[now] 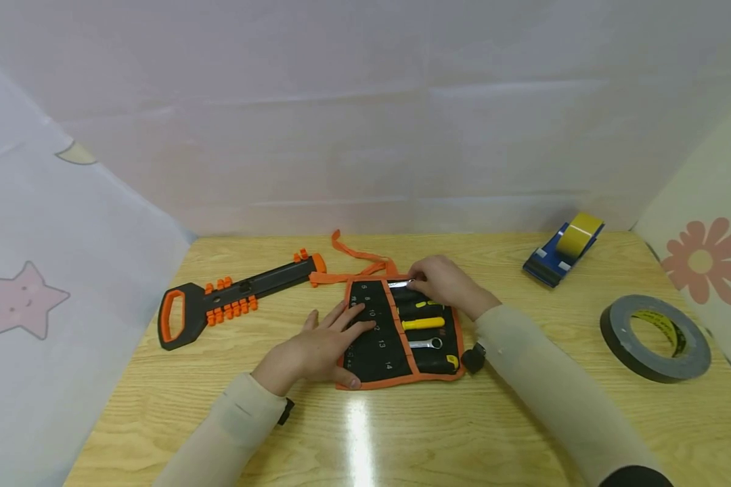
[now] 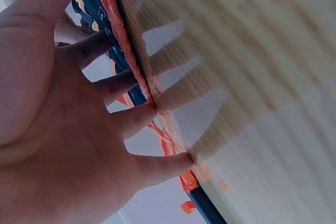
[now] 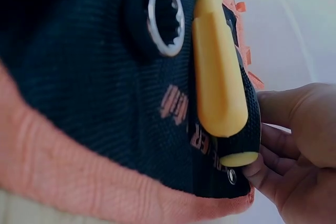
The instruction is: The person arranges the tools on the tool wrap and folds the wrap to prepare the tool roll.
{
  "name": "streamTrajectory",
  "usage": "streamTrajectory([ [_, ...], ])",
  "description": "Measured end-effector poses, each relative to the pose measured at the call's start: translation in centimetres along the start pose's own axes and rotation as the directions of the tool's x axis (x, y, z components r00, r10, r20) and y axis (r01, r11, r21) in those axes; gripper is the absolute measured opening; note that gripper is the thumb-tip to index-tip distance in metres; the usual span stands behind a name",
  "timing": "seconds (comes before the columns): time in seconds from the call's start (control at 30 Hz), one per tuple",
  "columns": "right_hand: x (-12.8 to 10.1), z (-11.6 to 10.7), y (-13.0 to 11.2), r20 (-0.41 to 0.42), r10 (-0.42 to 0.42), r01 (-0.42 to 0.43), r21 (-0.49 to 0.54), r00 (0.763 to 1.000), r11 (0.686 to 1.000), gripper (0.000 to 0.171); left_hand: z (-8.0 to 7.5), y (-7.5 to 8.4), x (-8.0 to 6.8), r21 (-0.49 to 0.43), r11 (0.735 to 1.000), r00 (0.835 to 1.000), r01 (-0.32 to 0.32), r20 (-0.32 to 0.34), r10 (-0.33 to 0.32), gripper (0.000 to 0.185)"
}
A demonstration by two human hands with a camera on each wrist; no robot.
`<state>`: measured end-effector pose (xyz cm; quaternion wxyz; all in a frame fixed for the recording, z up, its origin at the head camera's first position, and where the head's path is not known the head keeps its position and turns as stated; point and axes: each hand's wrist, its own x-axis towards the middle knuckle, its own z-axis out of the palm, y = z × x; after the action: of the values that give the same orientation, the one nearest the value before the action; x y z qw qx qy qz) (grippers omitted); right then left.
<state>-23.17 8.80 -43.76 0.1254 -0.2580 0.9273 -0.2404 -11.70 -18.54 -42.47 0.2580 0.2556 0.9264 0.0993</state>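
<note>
Left hand (image 1: pixel 317 348) lies flat on the open tool roll (image 1: pixel 374 338) mid-table (tools sit in pockets), while right hand (image 1: pixel 445 284) pinches a wrench (image 1: pixel 401 284) at its top, not out yet.

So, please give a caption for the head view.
Left hand presses the tool roll flat; right hand pinches a wrench.

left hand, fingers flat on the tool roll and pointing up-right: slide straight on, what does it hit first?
Likely the black-and-yellow handle in the tool roll. The left hand points that way, and the right hand lies just beyond it. Depth is unclear in the head view.
</note>
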Motion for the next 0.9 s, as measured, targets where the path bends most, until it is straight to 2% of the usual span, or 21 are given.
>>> streamTrajectory([
  [0.27,0.49,0.21,-0.38,0.033,0.015,-0.016,0.022,0.999,1.000,0.022,-0.04,-0.01,0.01,-0.011,1.000,1.000,-0.001,0.000,0.001,0.106],
  [0.67,0.71,0.42,0.00,0.033,0.045,-0.047,0.066,0.998,0.997,0.020,0.06,-0.10,0.05,-0.013,1.000,1.000,0.000,0.004,0.000,0.105],
  [0.9,0.10,0.32,0.15,0.017,0.003,-0.004,0.070,1.000,0.998,0.023,0.03,0.01,0.04,-0.011,1.000,1.000,-0.003,-0.001,0.003,0.106],
])
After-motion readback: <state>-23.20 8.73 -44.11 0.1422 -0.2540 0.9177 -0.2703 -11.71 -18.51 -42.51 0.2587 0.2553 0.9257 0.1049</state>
